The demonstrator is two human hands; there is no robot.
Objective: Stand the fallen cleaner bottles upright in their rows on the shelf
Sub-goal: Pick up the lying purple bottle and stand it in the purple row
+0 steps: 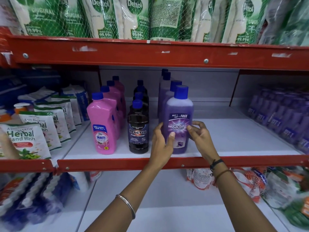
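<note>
Three rows of cleaner bottles stand upright on the white middle shelf [234, 136]: pink Shakti bottles [103, 121], dark Bactin bottles [138, 129] and purple Bactin bottles. The front purple bottle [179, 111] has a blue cap and stands upright near the shelf's front edge. My left hand [160, 144] grips its left side, thumb pressed on the label. My right hand [201, 136] is at its right side, fingers loosely curled and apart, fingertips just touching the bottle's edge. No bottle in these rows lies on its side.
A red shelf rail [117, 163] runs along the front edge below my wrists. Herbal hand wash pouches [30, 139] fill the left bay, purple packs [284, 118] the right. Dettol pouches [133, 17] sit above. The shelf right of the purple row is bare.
</note>
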